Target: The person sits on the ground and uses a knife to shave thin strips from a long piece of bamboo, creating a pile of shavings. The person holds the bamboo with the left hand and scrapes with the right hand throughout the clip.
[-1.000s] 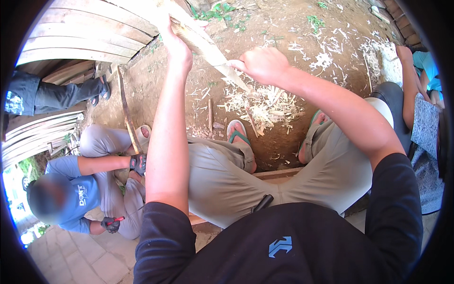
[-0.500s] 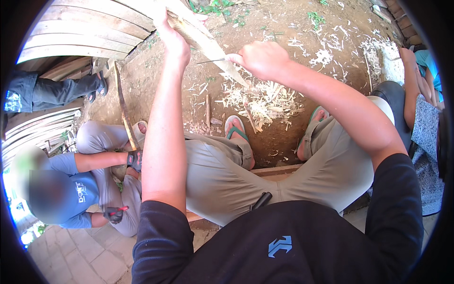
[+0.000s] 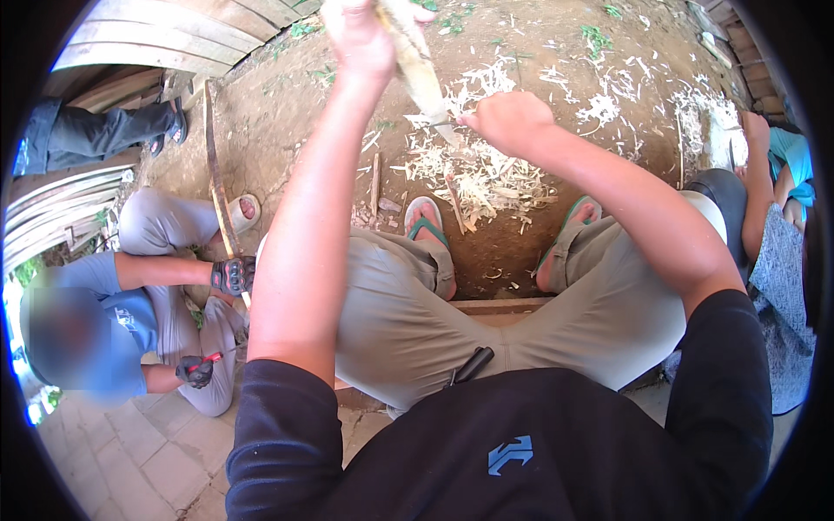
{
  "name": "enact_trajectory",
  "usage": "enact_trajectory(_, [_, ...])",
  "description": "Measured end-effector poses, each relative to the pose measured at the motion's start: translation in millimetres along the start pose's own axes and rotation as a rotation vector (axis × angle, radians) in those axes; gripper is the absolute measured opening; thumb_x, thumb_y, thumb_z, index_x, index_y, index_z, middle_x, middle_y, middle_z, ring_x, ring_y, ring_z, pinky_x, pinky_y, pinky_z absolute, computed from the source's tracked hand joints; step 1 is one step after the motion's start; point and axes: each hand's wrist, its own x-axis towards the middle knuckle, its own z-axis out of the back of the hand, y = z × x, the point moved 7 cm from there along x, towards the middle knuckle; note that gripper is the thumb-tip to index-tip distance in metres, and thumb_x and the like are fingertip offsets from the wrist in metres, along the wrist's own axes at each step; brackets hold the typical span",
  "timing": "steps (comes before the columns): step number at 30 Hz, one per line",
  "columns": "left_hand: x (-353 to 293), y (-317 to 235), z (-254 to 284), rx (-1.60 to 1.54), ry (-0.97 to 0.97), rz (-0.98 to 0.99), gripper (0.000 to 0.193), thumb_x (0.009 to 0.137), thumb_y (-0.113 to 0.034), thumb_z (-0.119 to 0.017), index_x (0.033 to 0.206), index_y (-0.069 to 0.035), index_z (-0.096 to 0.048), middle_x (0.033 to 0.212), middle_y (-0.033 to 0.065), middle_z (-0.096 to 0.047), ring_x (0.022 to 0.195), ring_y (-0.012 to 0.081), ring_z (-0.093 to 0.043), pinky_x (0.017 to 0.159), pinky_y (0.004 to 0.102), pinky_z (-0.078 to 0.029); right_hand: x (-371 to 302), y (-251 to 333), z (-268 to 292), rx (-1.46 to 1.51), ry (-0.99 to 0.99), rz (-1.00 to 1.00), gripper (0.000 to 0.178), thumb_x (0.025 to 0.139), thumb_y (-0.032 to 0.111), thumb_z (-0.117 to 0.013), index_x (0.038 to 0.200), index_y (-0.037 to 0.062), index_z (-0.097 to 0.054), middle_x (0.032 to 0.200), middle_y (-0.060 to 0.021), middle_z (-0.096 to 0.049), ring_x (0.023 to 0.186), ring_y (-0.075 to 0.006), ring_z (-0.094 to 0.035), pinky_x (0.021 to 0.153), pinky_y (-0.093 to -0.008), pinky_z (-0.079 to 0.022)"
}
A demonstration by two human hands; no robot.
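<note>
My left hand (image 3: 360, 42), raised at the top of the view, is closed around a pale piece of wood (image 3: 419, 80) that slants down to a narrow end. My right hand (image 3: 514, 123) is a fist around a knife, whose handle is hidden in the fingers. The thin dark knife blade (image 3: 427, 125) points left and lies across the wood near its lower end; whether it touches the wood is hard to tell. Below it, a heap of wood shavings (image 3: 486, 187) lies on the ground beyond my sandalled feet.
At left, a seated person with gloved hands (image 3: 233, 276) holds a long stick (image 3: 217, 165) and a small red-handled tool (image 3: 211, 357). Someone in dark trousers (image 3: 109, 139) is behind. Another person's arm (image 3: 757, 165) shows at right. A plank wall (image 3: 165, 39) stands upper left.
My left hand and the wood have moved up and to the right, and the wood is held more steeply. My right hand has shifted slightly right and down with the knife, nearer the wood's lower end.
</note>
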Motion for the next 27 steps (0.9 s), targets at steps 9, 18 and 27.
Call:
enact_trajectory(9, [0, -11, -22, 0.068, 0.026, -0.045, 0.063, 0.096, -0.066, -0.056, 0.103, -0.004, -0.06, 0.079, 0.0056, -0.059, 0.065, 0.0192, -0.066, 0.059, 0.0365, -0.058, -25, 17, 80, 0.052, -0.099, -0.009, 0.072, 0.103, 0.062, -0.042, 0.078, 0.0008, -0.071, 0.077, -0.0209, -0.071, 0.081, -0.0391, -0.072, 0.075, -0.0505, -0.057])
enact_trajectory(18, [7, -3, -3, 0.007, -0.032, -0.075, 0.055, 0.101, -0.057, -0.053, 0.103, -0.002, -0.061, 0.077, 0.0098, -0.064, 0.062, 0.0226, -0.068, 0.057, 0.0373, -0.059, -43, 20, 99, 0.033, -0.183, -0.033, 0.071, 0.103, 0.06, -0.043, 0.075, 0.0004, -0.07, 0.075, -0.0199, -0.071, 0.078, -0.0391, -0.072, 0.074, -0.0506, -0.057])
enact_trajectory(27, [8, -11, -7, 0.039, -0.059, -0.073, 0.056, 0.1, -0.059, -0.055, 0.098, -0.003, -0.06, 0.073, 0.0077, -0.06, 0.059, 0.0209, -0.066, 0.054, 0.036, -0.058, -41, 16, 93, 0.012, -0.168, -0.041, 0.07, 0.103, 0.059, -0.045, 0.076, 0.0002, -0.072, 0.077, -0.02, -0.071, 0.079, -0.0382, -0.073, 0.073, -0.0491, -0.057])
